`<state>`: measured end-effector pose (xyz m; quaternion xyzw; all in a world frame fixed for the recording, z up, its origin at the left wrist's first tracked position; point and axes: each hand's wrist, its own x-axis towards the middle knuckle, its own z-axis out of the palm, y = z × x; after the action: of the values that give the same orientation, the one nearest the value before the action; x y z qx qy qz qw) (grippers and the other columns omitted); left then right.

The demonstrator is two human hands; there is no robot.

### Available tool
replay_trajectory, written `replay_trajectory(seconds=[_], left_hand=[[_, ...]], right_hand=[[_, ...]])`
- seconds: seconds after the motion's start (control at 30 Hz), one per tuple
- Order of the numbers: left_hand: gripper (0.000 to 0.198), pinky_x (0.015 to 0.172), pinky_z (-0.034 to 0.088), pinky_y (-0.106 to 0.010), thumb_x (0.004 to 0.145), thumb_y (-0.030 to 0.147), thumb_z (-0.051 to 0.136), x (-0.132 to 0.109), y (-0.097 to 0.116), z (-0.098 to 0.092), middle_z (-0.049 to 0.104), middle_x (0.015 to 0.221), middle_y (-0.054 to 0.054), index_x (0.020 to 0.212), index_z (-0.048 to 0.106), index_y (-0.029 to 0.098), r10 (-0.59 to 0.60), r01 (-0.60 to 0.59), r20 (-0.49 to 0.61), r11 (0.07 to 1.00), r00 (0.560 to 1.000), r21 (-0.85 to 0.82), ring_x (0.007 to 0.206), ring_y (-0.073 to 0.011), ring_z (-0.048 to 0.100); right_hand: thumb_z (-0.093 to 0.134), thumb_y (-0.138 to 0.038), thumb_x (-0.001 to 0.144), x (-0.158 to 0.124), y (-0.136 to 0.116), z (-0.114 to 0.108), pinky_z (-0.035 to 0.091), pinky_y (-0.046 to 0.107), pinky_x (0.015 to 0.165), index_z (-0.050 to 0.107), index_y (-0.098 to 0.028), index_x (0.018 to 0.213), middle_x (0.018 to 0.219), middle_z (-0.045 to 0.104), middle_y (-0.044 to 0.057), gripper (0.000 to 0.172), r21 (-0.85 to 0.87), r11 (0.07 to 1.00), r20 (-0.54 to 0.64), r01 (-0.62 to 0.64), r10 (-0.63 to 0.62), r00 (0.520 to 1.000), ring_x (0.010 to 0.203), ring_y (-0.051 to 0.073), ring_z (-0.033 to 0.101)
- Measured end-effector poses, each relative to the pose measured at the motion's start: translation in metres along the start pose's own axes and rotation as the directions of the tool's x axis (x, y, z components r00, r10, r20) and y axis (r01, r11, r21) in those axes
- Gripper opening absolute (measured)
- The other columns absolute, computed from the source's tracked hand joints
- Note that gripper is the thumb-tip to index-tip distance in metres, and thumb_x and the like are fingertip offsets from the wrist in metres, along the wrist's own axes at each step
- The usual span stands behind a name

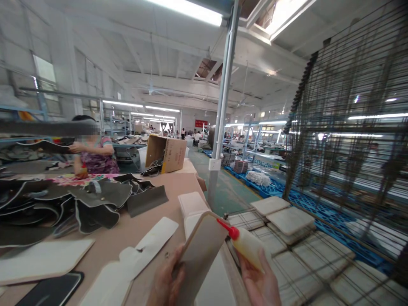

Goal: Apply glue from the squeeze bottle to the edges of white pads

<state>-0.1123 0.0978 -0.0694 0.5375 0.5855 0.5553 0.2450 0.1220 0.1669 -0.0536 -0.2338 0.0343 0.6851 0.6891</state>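
Observation:
My left hand [168, 276] grips the left edge of a long grey panel [204, 250] with a rounded top, held tilted above the table. In my right hand [259, 276] is a pale yellow glue bottle [250, 246] with a red cap. Its red nozzle points up and left and lies over the panel's upper right edge; whether it touches cannot be made out. Behind and below the panel lie white pieces [193, 204] on the table edge. Further left rests a white cut-out piece [156, 242].
Dark grey pieces [98, 193] are heaped on the table [172, 191] at the left. A cardboard box [174, 155] stands at the far end. Across the table sits a person [98, 155]. On the right are a wire rack [347, 106] and pale panels [291, 221].

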Motion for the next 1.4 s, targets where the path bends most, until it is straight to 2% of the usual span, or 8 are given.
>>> replay_trajectory(seconds=[0.17,0.37,0.67,0.83,0.93,1.1,1.2,1.4], left_hand=[[0.044,0.098,0.044,-0.030,0.075,0.023,0.057,-0.003,0.004,0.001,0.063,0.123,-0.003,0.117,0.065,0.025,0.004,-0.006,0.031,0.998,0.999,0.068,0.116,-0.0236,0.057],[0.044,0.098,0.043,-0.028,0.077,0.023,0.053,-0.002,0.010,0.002,0.066,0.119,0.000,0.118,0.064,0.029,0.032,-0.039,0.062,0.993,0.998,0.115,0.113,-0.0214,0.059],[0.046,0.090,0.048,-0.025,0.075,0.016,0.053,-0.001,0.005,0.002,0.068,0.114,-0.004,0.119,0.064,0.027,0.112,-0.124,0.082,0.980,0.990,0.155,0.105,-0.0211,0.064],[0.045,0.093,0.047,-0.031,0.071,0.021,0.056,0.008,0.023,-0.004,0.069,0.111,-0.006,0.114,0.068,0.023,0.019,-0.025,0.059,0.994,0.998,0.104,0.105,-0.0252,0.063],[0.044,0.095,0.045,-0.034,0.067,0.025,0.059,0.022,0.026,-0.010,0.068,0.114,-0.008,0.109,0.069,0.018,-0.067,0.067,0.000,0.997,0.998,-0.036,0.106,-0.0271,0.061],[0.049,0.074,0.050,-0.029,0.064,0.026,0.060,0.040,0.020,-0.016,0.072,0.091,-0.005,0.112,0.062,0.014,-0.261,0.276,0.091,0.891,0.961,-0.360,0.084,-0.0222,0.065],[0.054,0.068,0.049,-0.028,0.060,0.023,0.062,0.043,0.021,-0.013,0.071,0.084,-0.004,0.113,0.061,0.013,-0.340,0.366,0.145,0.798,0.929,-0.479,0.076,-0.0198,0.066],[0.054,0.073,0.049,-0.029,0.059,0.021,0.065,0.045,0.026,-0.004,0.072,0.085,-0.005,0.111,0.059,0.011,-0.335,0.400,0.219,0.745,0.916,-0.534,0.078,-0.0205,0.066]], right_hand=[[0.075,-0.031,0.074,-0.003,0.001,0.008,0.054,0.029,0.081,0.058,-0.009,0.105,0.097,0.068,0.011,0.042,-0.030,0.999,0.077,0.043,-0.041,0.996,0.094,0.020,0.063],[0.088,-0.032,0.054,-0.011,0.005,0.021,0.056,0.029,0.077,0.055,-0.012,0.113,0.098,0.068,0.009,0.071,-0.068,0.993,0.151,0.097,-0.086,0.985,0.092,0.022,0.064],[0.087,-0.029,0.056,-0.009,0.005,0.022,0.053,0.026,0.081,0.054,-0.014,0.117,0.099,0.068,0.006,0.071,-0.142,0.978,0.189,0.154,-0.125,0.974,0.096,0.021,0.063],[0.087,-0.034,0.055,-0.011,0.014,0.008,0.055,0.028,0.076,0.054,-0.011,0.119,0.099,0.068,0.011,0.075,-0.208,0.970,0.201,0.125,-0.082,0.976,0.093,0.024,0.064],[0.082,-0.038,0.063,-0.012,0.007,-0.014,0.055,0.033,0.077,0.056,-0.014,0.119,0.101,0.067,0.012,0.067,-0.208,0.978,0.176,0.017,0.020,0.984,0.092,0.026,0.064],[0.077,-0.037,0.070,-0.009,-0.018,-0.039,0.058,0.035,0.072,0.057,-0.022,0.117,0.105,0.067,0.007,0.053,-0.107,0.993,0.067,-0.039,0.046,0.997,0.092,0.023,0.064],[0.080,-0.032,0.066,-0.012,-0.020,-0.032,0.058,0.032,0.070,0.058,-0.020,0.113,0.105,0.067,0.007,0.053,-0.141,0.990,0.047,0.017,-0.011,0.999,0.091,0.022,0.065],[0.082,-0.034,0.065,-0.010,-0.008,-0.002,0.054,0.026,0.080,0.059,-0.016,0.110,0.104,0.067,0.006,0.054,-0.310,0.914,0.243,0.263,-0.192,0.951,0.098,0.019,0.062]])
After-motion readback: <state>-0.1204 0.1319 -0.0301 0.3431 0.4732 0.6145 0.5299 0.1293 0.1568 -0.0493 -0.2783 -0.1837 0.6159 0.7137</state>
